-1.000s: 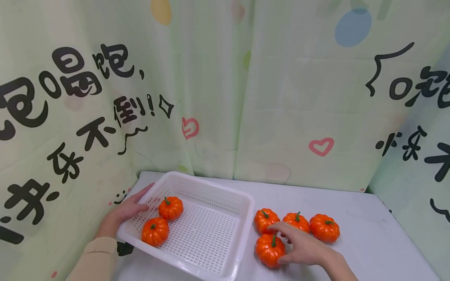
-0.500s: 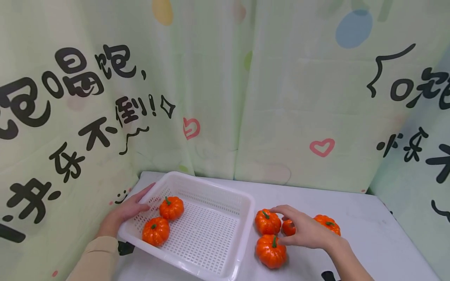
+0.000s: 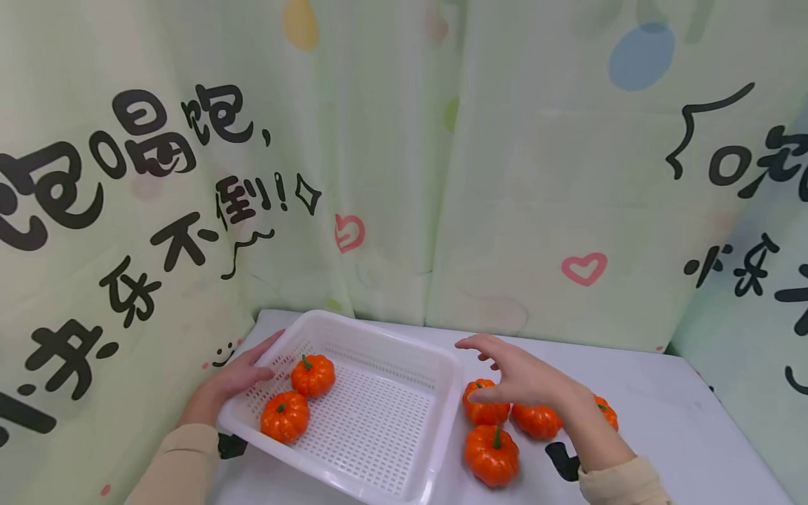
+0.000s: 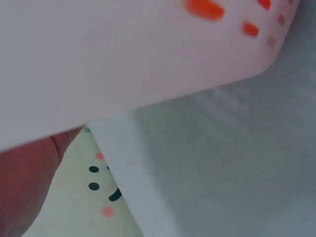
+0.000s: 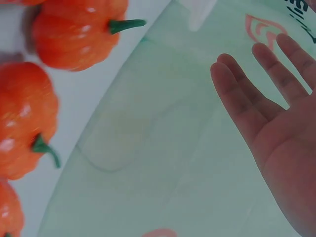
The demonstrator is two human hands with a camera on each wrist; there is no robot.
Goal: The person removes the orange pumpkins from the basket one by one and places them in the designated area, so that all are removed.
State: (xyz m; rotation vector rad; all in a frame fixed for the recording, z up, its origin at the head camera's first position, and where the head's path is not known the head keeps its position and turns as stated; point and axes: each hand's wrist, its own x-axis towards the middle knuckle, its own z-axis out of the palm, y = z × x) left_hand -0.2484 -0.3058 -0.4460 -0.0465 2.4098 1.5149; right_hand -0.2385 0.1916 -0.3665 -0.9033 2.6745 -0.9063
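A white perforated plastic basket (image 3: pixel 372 393) holds two small orange pumpkins, a rear one (image 3: pixel 313 375) and a front one (image 3: pixel 285 416), at its left side. My left hand (image 3: pixel 236 379) grips the basket's left rim; in the left wrist view the basket wall (image 4: pixel 123 59) covers most of that hand. To the right of the basket, several more pumpkins sit on the table, including a near one (image 3: pixel 492 456) and a middle one (image 3: pixel 537 421). Above them hovers my right hand (image 3: pixel 527 372), fingers spread and nothing in it. The right wrist view shows pumpkins (image 5: pixel 22 118) left of its extended fingers.
The white table (image 3: pixel 682 428) ends at a pale green curtain (image 3: pixel 505 210) printed with black characters and hearts, which runs along the back and both sides. Dark wrist-camera parts (image 3: pixel 562 461) show below each wrist.
My right hand has lifted off the near pumpkin, moving up and back from the group. The left hand keeps its place on the basket. The head view has shifted slightly.
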